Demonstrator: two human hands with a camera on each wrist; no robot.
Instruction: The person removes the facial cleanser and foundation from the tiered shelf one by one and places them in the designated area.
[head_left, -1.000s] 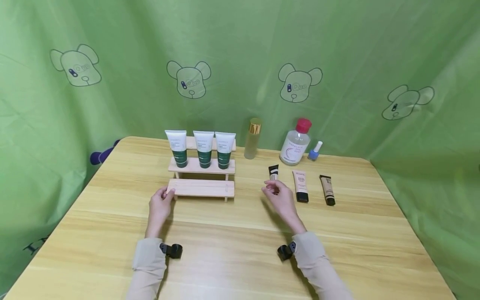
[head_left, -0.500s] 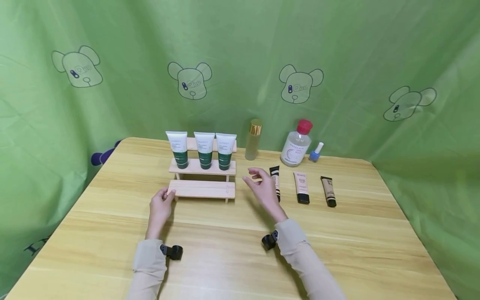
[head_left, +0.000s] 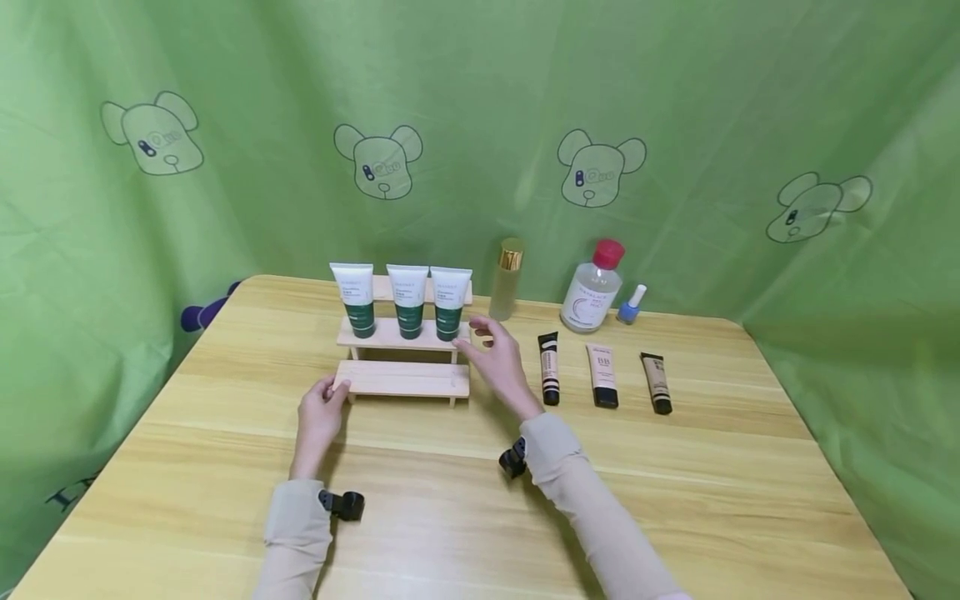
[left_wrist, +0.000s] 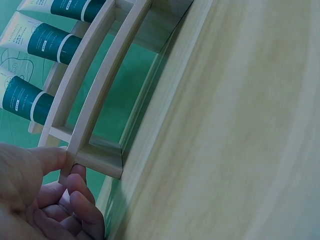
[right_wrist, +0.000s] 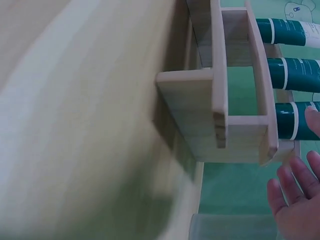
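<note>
A three-tier wooden display stand (head_left: 405,377) stands at the left-centre of the table. Three white-and-green squeeze tubes stand cap-down on its middle tier: a left tube (head_left: 357,300), a centre tube (head_left: 408,302) and a right tube (head_left: 449,303). My left hand (head_left: 321,414) pinches the lowest tier's left end, thumb above and fingers curled beneath, as the left wrist view shows. My right hand (head_left: 498,363) is at the stand's right end with fingers loosely spread. In the right wrist view, its thumb (right_wrist: 313,120) overlaps the nearest tube (right_wrist: 300,121), the other fingers beside the stand.
Behind my right hand stands a gold-capped bottle (head_left: 506,283). Farther right are a red-capped clear bottle (head_left: 590,293) and a blue nail polish bottle (head_left: 628,310). A black-and-beige tube (head_left: 550,371), a pink BB tube (head_left: 602,375) and a small tan tube (head_left: 657,383) lie flat.
My right hand has moved left from above the black-and-beige tube to the stand's right end beside the right white-and-green tube. My left hand stays on the stand.
</note>
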